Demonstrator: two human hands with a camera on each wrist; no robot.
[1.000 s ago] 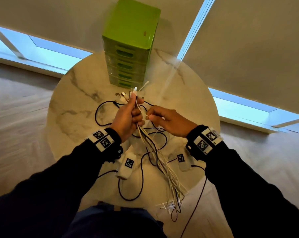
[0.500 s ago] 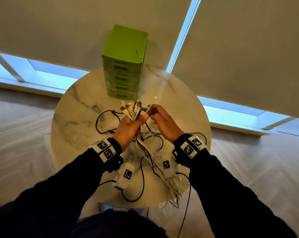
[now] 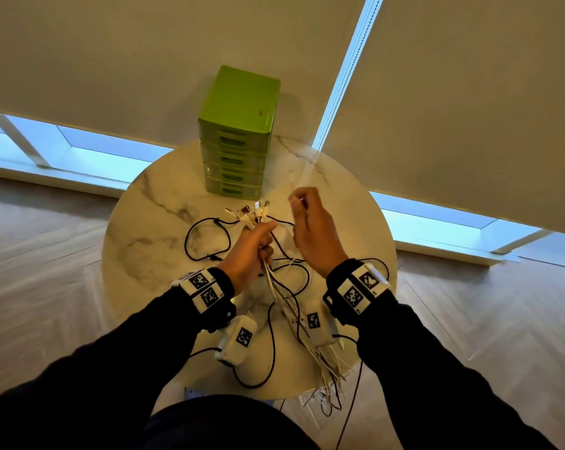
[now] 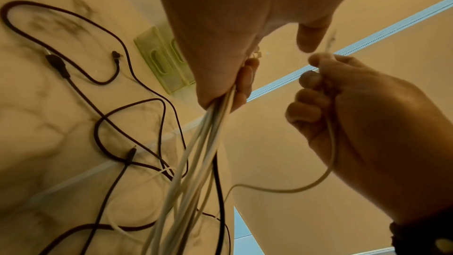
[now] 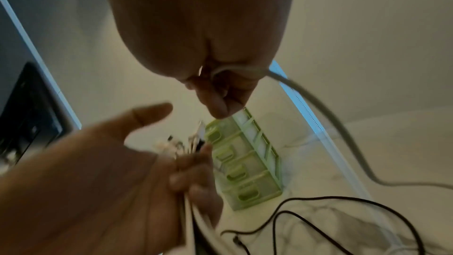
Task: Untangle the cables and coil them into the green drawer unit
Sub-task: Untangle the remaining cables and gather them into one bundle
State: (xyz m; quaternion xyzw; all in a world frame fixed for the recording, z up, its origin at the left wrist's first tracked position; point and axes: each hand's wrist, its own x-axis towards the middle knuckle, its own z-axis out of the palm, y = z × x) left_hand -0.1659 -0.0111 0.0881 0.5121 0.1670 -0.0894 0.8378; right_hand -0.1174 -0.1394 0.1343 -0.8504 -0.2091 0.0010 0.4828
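My left hand (image 3: 255,245) grips a bundle of white cables (image 3: 284,297) above the round marble table (image 3: 144,228); their plugs (image 3: 251,212) fan out above my fist and the loose ends hang past the table's near edge. To its right, raised a little higher, my right hand (image 3: 307,216) holds a single white cable (image 4: 328,154) pulled away from the bundle, its plug sticking up past the fingers (image 4: 316,77). The green drawer unit (image 3: 238,131) stands at the table's far side with all drawers closed. Black cables (image 3: 206,235) lie looped on the marble.
Two small white tagged devices (image 3: 238,336) (image 3: 316,323) hang below my wrists over the table's near part. Roller blinds and low windows run behind the table. Wooden floor surrounds the table on both sides.
My right hand has pulled away from the left hand, up and to the right, drawing one white cable out of the bundle. The left hand keeps its grip on the rest.
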